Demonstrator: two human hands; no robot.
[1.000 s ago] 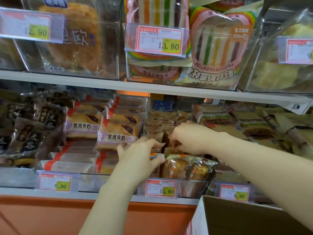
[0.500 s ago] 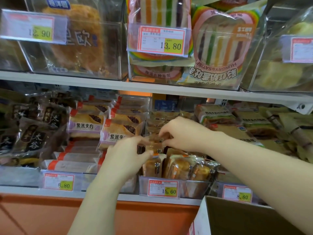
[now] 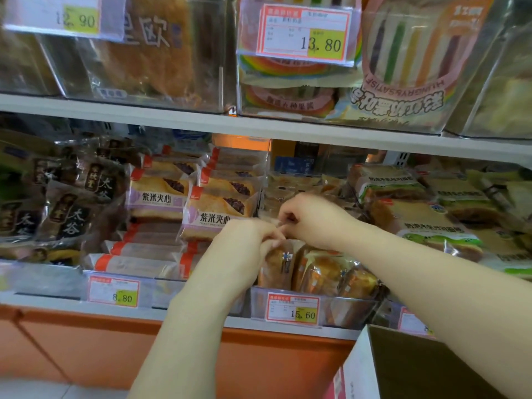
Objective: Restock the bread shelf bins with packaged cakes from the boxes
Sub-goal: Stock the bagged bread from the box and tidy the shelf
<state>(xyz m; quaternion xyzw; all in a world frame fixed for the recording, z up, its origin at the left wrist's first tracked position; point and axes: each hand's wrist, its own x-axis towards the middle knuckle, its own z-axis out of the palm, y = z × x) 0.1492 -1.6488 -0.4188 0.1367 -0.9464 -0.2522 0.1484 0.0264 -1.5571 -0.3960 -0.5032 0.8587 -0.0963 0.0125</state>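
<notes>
A clear shelf bin [image 3: 345,308] with a 15.60 price tag stands on the lower shelf and holds golden packaged cakes in clear wrap. One packaged cake [image 3: 277,266] stands upright at the bin's left end. My left hand [image 3: 244,243] pinches the top of its wrapper from the left. My right hand [image 3: 311,218] pinches the same wrapper top from the right, fingers closed. Two more cakes [image 3: 334,273] lean beside it to the right. An open cardboard box [image 3: 408,367] sits at the lower right; its inside is hidden.
Purple-label bread packs [image 3: 213,214] fill the bin to the left, dark packs [image 3: 66,214] further left, green-label toast [image 3: 431,226] to the right. The upper shelf [image 3: 259,125] overhangs, with rainbow cake packs [image 3: 403,61] in clear bins. An orange cabinet front [image 3: 100,347] lies below.
Both hands have come closer together at the top of the leftmost cake pack. The pack now stands upright in the bin's left end. The camera view shifted slightly.
</notes>
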